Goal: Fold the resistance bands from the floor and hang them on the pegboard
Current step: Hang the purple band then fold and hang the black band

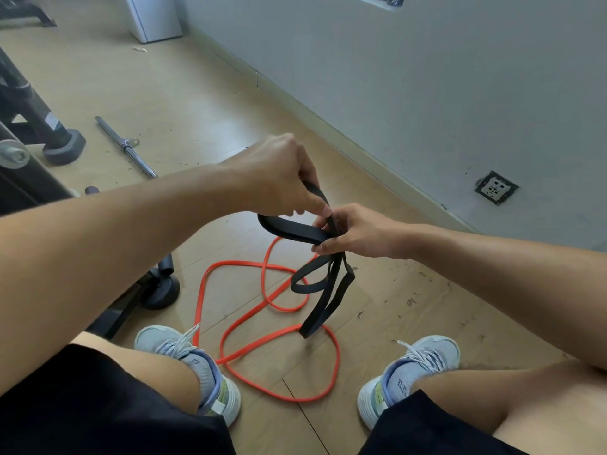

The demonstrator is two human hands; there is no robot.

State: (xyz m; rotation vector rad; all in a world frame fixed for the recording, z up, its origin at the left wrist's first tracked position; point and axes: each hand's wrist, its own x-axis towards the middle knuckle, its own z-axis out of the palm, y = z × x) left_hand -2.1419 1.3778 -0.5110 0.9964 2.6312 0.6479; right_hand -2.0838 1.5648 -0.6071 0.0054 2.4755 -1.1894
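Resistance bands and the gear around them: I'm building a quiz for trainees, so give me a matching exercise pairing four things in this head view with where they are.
Things:
1. black band
2. orange band
3. metal bar
4. wall socket

Places:
A. low on the grey wall, at right
B. lying looped on the floor between the shoes
C. held above the floor in both hands
D. lying on the floor at left, near the black machine foot

Pairs: 1-C, 2-B, 3-D, 4-A. The left hand and right hand both grip the black band.
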